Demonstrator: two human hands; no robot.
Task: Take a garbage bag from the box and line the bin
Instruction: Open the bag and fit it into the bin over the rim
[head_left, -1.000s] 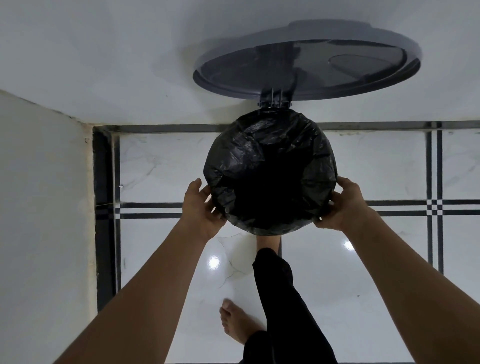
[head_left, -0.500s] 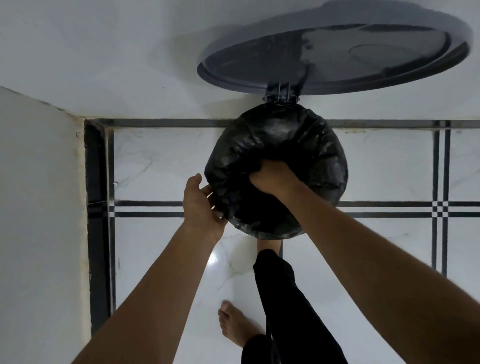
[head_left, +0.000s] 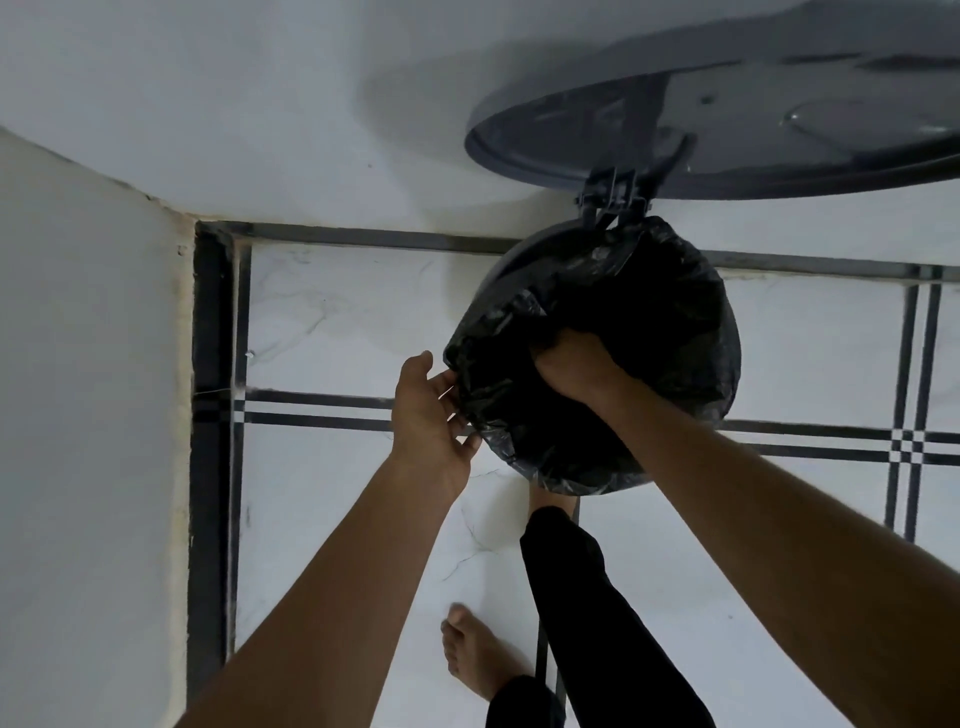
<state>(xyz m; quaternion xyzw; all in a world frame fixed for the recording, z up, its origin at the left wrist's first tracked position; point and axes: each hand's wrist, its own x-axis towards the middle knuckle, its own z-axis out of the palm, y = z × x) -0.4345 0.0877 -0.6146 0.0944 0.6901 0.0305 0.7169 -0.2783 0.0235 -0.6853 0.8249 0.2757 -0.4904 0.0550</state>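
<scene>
bin mouth: filled by bag | behind: raised lid, wall | left: bare floor

The right hand pressed down inside the black garbage bag over the bin; left hand fingers touched its outer edge.

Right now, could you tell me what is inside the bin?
The black garbage bag lines the bin, and the right hand pushes down into it. Its fingers and the bin's bottom are hidden by the bag's folds.
</scene>
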